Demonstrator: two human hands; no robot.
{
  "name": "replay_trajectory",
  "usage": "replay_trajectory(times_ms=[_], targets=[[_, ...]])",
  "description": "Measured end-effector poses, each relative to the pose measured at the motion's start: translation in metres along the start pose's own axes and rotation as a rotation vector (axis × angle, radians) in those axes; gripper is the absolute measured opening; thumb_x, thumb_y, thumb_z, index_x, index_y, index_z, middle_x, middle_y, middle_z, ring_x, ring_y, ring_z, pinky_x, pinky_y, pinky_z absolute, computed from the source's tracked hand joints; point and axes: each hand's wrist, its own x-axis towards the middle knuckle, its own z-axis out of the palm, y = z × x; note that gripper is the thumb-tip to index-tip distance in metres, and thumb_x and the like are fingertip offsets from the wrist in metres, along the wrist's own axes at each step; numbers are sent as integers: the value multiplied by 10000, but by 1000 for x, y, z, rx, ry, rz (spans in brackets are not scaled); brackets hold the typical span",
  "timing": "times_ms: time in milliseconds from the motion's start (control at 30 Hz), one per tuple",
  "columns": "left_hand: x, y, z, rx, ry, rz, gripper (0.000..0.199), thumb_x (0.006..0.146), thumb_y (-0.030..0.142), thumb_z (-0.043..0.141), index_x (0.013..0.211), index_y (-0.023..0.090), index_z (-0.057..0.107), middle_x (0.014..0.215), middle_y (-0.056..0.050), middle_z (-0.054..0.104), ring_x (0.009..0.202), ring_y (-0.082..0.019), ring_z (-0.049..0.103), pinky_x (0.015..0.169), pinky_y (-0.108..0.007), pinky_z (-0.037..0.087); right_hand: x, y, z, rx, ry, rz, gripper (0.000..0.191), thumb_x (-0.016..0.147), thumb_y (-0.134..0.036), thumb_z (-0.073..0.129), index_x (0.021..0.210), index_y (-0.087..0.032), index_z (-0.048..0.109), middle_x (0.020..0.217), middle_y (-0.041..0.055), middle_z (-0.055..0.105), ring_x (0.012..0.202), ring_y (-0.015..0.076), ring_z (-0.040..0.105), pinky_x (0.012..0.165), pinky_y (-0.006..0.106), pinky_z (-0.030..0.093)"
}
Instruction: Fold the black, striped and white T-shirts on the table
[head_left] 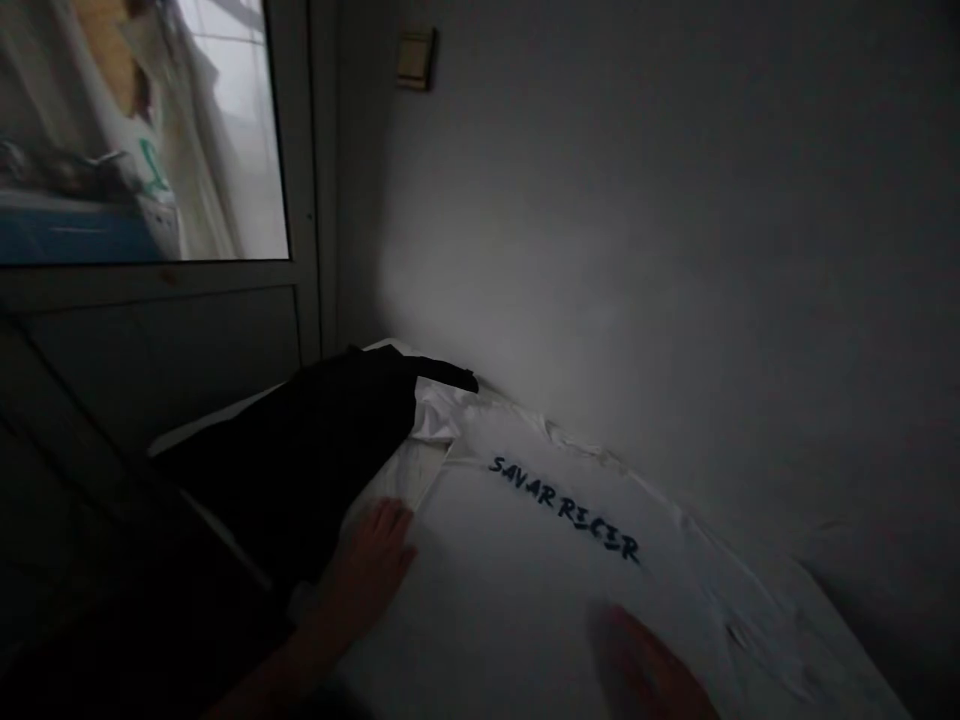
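Head view shows a white shirt (510,590) spread over a table (405,475), with dark lettering across it that seems to read "SAVAR RECER" (a letter or two could be read otherwise). The two hands are well apart. The left hand (379,545) lies at the shirt's left edge, fingers stretched out and holding nothing that shows. The right hand (660,665) is over the lower part, below the lettering; it is blurred and cut off by the bottom of the frame, so I cannot tell whether it presses, pinches or only hovers. The shirt's lower end is cut off too, and its right side runs into creases in shadow.

Left of the shirt lies a black garment (315,430), a narrow strip of it reaching toward the wall (600,250); it is so dark that its folds are lost. White cloth (435,410) shows bunched just beside it.

Behind the glass of a door (300,230), things blur together: a blue object (82,235), perhaps a tub, with a greyish jumble (67,172) above its rim (whether inside or behind, I cannot say), and something white with a green mark (154,165), possibly a bag, contents hidden. A switch (415,60) sits on the wall.
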Motion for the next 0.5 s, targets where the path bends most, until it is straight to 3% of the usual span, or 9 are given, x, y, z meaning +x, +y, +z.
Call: replay_trajectory(times_ms=[100,200,267,300,400,500], targets=[[6,10,-14,-67,-40,-76,348,898,269,538,1224,172,612,1333,-138,591,1259,-302,514,1072,-457,401,92,-89,11,131,-137,-127,451,891,-485,459,1181,-260,720,1259,69,692,1177,273,636,1050,434,481],[14,17,-21,-97,-89,-140,297,882,252,561,1158,158,617,1257,-143,612,1206,-307,527,1043,-457,402,194,-175,31,286,-195,-263,320,872,-375,520,1045,-228,744,1097,80,746,1024,254,692,964,416,520],[17,20,-23,-133,-134,-147,232,878,242,555,1084,165,630,1163,-125,632,1148,-295,543,1008,-442,410,258,-226,47,357,-145,-246,263,815,-232,563,1013,-179,728,1081,101,734,957,240,695,944,401,518],[18,21,-23,-151,-157,-152,207,879,242,546,1050,167,634,1130,-120,634,1124,-293,547,994,-441,411,287,-248,56,367,-114,-244,297,792,-177,565,1049,-152,711,1161,123,700,1005,242,677,980,402,491],[20,21,-27,-178,-220,-172,224,888,249,508,1041,158,645,1174,-141,613,1166,-312,519,1012,-468,380,358,-298,81,406,-64,-231,451,739,-83,562,1182,-92,645,1332,176,595,1242,268,549,1093,407,382],[20,19,-30,-176,-297,-160,289,880,221,483,1114,167,642,1270,-140,584,1241,-321,483,1045,-477,355,401,-324,103,465,-77,-202,499,640,-26,597,1125,-117,668,1267,160,638,1217,278,559,1077,401,390]])
